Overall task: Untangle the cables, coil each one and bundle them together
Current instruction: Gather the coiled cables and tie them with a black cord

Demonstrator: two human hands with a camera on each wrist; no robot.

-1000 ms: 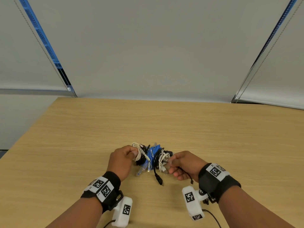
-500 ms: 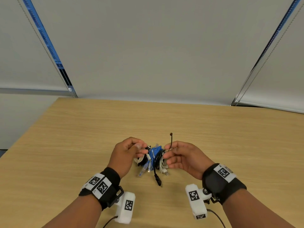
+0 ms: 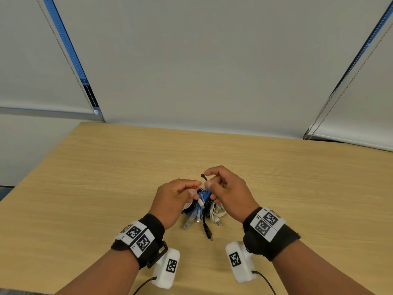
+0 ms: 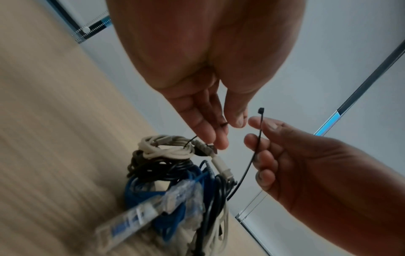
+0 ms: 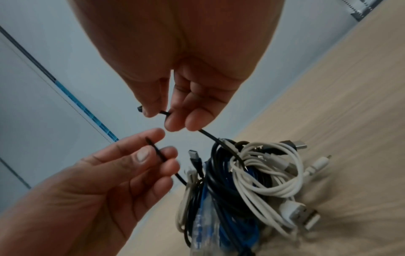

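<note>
A bundle of coiled cables, white, black and blue, lies on the wooden table between my hands. A thin black cable tie runs under and around it. My right hand pinches the tie just below its square head, above the bundle. My left hand pinches the tie's pointed tail between thumb and fingers. In the right wrist view the two ends stand a finger's width apart over the bundle.
Loose plugs stick out of the bundle toward me: a black plug, a clear network plug and a white USB plug. Grey roller blinds with bead chains hang behind the table's far edge.
Both hands rose from the sides of the bundle and came together above it. The right hand carried the tie's head up; the left now pinches the tail.
</note>
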